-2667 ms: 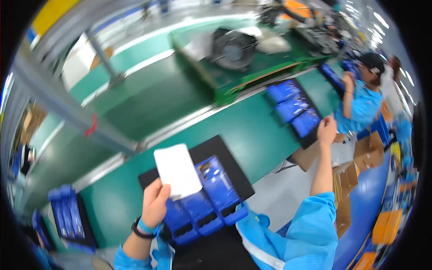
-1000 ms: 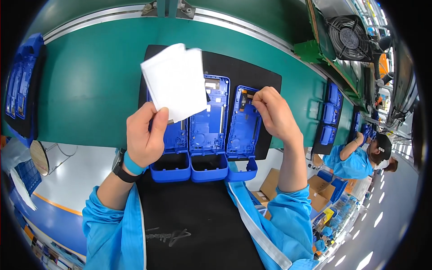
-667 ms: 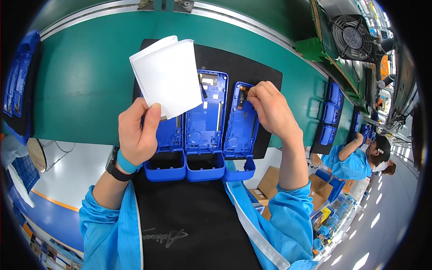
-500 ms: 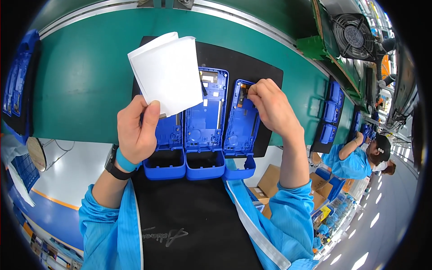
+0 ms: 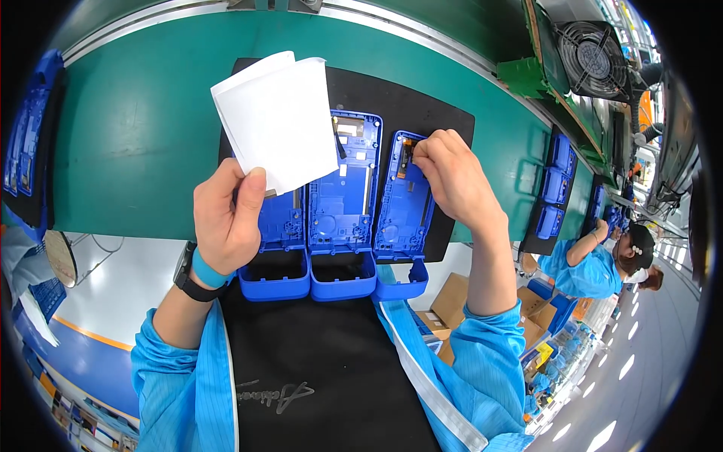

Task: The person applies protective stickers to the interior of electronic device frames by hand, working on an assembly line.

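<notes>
Between thumb and fingers, my left hand (image 5: 230,215) pinches a few white paper sheets (image 5: 279,124), held over the left blue plastic housing (image 5: 282,218) and covering its upper part. The middle blue housing (image 5: 343,196) lies open beside it, with small white pads and a dark strip near its upper left. At the upper end of the right blue housing (image 5: 403,211), my right hand (image 5: 456,177) has its fingers pinched together close to a small orange-and-dark part (image 5: 407,157). Whatever those fingertips hold, if anything, is hidden.
The housings lie on a black mat (image 5: 392,94) on a green bench (image 5: 135,143). More blue housings stand at the far left (image 5: 30,143) and on the right (image 5: 556,181). A fan (image 5: 593,60) is at upper right; cardboard boxes (image 5: 450,301) sit below; a co-worker (image 5: 584,267) works at right.
My left hand and the paper sheets have shifted very slightly left. My right hand stays at the top of the right housing, its fingers still pinched.
</notes>
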A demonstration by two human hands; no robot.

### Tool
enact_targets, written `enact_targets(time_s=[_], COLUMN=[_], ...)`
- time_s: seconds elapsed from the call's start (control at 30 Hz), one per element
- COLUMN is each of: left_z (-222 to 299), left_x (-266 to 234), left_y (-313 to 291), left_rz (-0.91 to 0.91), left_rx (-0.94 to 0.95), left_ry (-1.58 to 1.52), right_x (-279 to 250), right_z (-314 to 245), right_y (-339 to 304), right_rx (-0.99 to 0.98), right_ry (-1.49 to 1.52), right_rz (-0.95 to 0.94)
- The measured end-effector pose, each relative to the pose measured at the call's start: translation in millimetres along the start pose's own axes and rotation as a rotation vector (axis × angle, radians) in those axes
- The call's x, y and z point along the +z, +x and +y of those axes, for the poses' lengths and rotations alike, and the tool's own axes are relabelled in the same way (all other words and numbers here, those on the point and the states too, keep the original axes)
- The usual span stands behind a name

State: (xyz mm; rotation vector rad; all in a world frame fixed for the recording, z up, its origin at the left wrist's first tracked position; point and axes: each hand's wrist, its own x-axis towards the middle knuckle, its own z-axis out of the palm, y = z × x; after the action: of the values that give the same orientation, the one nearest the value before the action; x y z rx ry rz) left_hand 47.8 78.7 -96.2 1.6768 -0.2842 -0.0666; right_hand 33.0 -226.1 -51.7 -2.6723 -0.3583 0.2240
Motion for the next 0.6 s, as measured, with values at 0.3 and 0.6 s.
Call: enact_targets(time_s=[0.3,0.6], left_z=[-2,-1], left_x=[-3,-1], left_y=[0,-1], left_rz=[-0.038,-0.009], left_rx=[0.005,-0.002], left_ry=[0.024,-0.005], right_x=[7,-1], right_z=[1,2], right_y=[-7,-15], right_rx=[-0.035,0.070], right_ry=[0.035,0.097], right_rz=[0.168,0.139])
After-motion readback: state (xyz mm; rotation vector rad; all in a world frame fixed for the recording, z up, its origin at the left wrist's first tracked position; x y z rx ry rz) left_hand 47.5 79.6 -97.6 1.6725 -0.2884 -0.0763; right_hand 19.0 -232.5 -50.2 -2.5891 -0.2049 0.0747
